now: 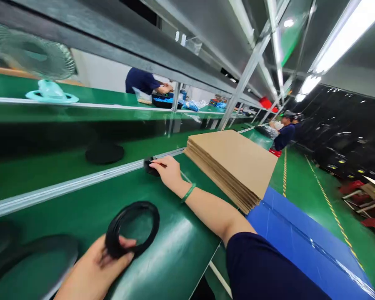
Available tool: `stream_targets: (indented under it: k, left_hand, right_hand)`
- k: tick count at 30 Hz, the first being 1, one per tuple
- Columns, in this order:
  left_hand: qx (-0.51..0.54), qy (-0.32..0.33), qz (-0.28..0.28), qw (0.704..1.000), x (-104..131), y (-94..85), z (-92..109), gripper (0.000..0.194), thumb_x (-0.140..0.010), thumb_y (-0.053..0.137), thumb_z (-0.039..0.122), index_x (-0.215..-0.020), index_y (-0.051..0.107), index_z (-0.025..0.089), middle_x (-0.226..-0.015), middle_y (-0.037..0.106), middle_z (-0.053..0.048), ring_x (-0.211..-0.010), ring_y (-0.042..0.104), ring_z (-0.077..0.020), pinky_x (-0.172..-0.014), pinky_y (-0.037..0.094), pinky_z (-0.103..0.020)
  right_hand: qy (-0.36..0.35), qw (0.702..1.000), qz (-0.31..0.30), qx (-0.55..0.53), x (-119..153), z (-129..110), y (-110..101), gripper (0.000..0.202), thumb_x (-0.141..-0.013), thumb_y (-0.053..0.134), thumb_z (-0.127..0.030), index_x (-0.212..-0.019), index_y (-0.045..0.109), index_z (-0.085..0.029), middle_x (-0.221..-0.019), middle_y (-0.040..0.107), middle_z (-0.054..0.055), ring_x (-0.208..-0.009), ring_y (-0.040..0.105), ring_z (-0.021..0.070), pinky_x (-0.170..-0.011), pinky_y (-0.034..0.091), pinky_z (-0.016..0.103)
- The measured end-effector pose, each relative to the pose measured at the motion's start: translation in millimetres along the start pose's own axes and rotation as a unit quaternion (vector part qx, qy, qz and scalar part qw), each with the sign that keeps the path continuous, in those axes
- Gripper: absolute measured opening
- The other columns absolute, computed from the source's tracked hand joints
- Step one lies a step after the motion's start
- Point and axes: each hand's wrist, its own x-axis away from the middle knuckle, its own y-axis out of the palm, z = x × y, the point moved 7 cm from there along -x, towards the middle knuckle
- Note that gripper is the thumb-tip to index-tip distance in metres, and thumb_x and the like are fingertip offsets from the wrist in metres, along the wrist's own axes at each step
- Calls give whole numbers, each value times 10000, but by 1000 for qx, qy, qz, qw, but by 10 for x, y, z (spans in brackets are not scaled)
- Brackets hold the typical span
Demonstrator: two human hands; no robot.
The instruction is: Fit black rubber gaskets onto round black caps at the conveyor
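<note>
My left hand [101,260] is closed around one side of a bundle of thin black rings [151,233], held tilted above the green tabletop [125,189]. Whether these are separate rings or one coil, I cannot tell. Farther forward, my right arm reaches out, and my right hand [168,171] pinches a small dark piece [150,166] close to the metal rail [93,179]. That piece is blurred, and its kind does not show. A large black ring [65,246] lies blurred at the lower left. Past the rail rests a flat black disc [104,153].
A stack of cardboard sheets [231,154] stands right of my right hand, beside a blue surface [287,225]. A metal post [246,73] and shelf beam rise ahead. A turquoise fan [51,91] sits far left. Co-workers [286,129] stand farther along the line.
</note>
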Motion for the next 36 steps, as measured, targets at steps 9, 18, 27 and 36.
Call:
stream_targets:
  k: [9,18,27,36]
  left_hand:
    - [-62,86,16,994,172,-2,358,475,-646,808,405,-1020,624,177,-1035,721,-112,-1001,664,-332,-962,494,-480]
    - [-9,38,55,998,216,-22,285,654,-640,865,370,-1173,535,182,-1155,681,-100,-1083,646,-323,-922,546,-446]
    - [-18,13,61,998,251,-18,300,655,-646,856,395,-1173,524,194,-1147,676,-70,-1103,645,-310,-871,589,-420]
    - [-24,9,65,998,257,-24,269,629,-651,855,386,-1136,504,193,-1076,686,-61,-1038,674,-294,-806,608,-380]
  right_hand:
    - [-105,971,-140,-166,967,-927,-179,253,-976,622,-488,-985,782,-291,-796,570,60,-815,526,231,-808,448,385]
    - [-205,942,-254,-83,1191,-924,131,310,-1067,475,-404,-1047,741,-245,-870,596,90,-825,549,217,-800,451,377]
    - [-396,910,-119,-27,1258,-1174,-24,184,-1023,537,-145,-913,682,-116,-778,561,55,-710,516,168,-631,436,297]
    - [-343,926,-156,-33,1237,-1093,50,231,-1050,507,-237,-956,687,-126,-830,572,62,-757,528,176,-663,461,309]
